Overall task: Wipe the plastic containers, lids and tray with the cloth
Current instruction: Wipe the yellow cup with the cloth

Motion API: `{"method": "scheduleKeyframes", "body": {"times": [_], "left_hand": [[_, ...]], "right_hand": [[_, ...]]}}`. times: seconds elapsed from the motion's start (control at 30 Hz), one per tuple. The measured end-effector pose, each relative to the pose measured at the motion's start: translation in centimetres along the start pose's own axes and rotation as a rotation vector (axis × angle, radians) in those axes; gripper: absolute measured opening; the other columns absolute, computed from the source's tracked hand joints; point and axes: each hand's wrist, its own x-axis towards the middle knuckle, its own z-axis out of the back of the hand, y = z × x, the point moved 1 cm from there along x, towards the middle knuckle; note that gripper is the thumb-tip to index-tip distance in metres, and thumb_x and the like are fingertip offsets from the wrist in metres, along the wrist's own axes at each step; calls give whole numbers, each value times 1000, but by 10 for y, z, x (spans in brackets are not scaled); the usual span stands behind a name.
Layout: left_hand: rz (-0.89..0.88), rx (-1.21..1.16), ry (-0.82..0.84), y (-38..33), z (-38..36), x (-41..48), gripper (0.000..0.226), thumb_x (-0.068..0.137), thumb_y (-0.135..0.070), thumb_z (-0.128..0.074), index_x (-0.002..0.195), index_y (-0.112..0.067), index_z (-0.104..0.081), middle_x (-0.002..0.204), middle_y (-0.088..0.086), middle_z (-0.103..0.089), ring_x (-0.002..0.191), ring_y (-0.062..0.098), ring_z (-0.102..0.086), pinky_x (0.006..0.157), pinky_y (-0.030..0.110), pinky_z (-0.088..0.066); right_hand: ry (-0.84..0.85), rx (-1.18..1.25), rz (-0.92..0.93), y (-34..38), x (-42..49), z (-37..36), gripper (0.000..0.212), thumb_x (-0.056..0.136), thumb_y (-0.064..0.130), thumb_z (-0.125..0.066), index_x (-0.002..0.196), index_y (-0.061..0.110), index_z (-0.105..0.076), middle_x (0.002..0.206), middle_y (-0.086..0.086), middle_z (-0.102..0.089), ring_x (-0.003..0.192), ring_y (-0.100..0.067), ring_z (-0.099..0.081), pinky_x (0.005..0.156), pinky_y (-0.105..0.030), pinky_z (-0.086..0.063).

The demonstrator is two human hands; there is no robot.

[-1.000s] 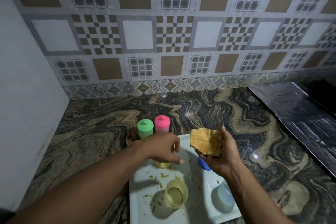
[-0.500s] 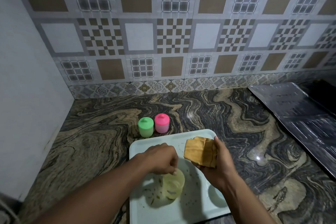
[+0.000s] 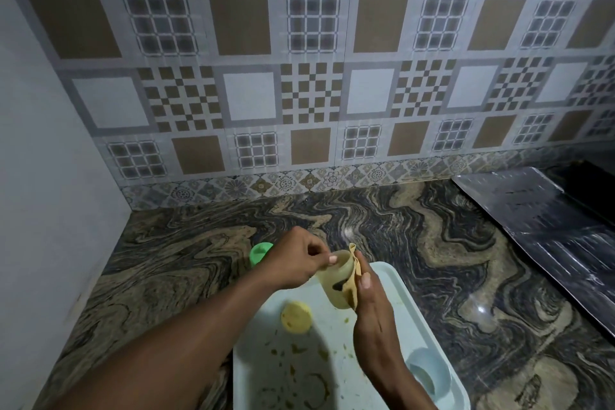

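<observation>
My left hand (image 3: 298, 258) pinches the rim of a pale yellow plastic container (image 3: 334, 280) and holds it lifted above the white tray (image 3: 402, 306). Against the container's right side my right hand (image 3: 371, 313) grips the tan cloth (image 3: 354, 271). A yellow lid (image 3: 296, 317) lies on the tray, which is smeared with greenish-yellow food bits. A pale blue container (image 3: 429, 376) lies on its side at the tray's right corner. A green-lidded container (image 3: 259, 253) stands on the counter behind my left hand, partly hidden.
The tray sits on a dark swirled marble counter (image 3: 449, 243). A tiled wall runs along the back and a plain wall (image 3: 50, 193) on the left. A shiny dark sheet (image 3: 549, 230) covers the counter at the right.
My left hand picked the yellow container up off the tray and raised it. My right hand brought the cloth against it. The pink-lidded container is now out of sight behind my hands.
</observation>
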Motion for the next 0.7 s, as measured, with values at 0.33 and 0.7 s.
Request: {"method": "scheduleKeyframes", "body": {"times": [0.33,0.7], "left_hand": [[-61,3,88,-17,7,24,12,75,-32,-85,77,-20,-81,74,-2,-76,70,17,-72,61,33,-55],[-31,-133,56,-32,17,33,33,78,-50,-80,96,-24,-74,97,-1,-75,93,16,-70,88,42,-58]], "right_hand": [[35,689,-621,10,41,11,44,100,38,-49,116,5,-73,119,-24,-70,99,-36,-70,96,-55,-50],[-124,986,-760,1,48,4,40,91,35,-57,95,0,-75,95,-22,-73,76,-34,-68,67,-41,-58]]}}
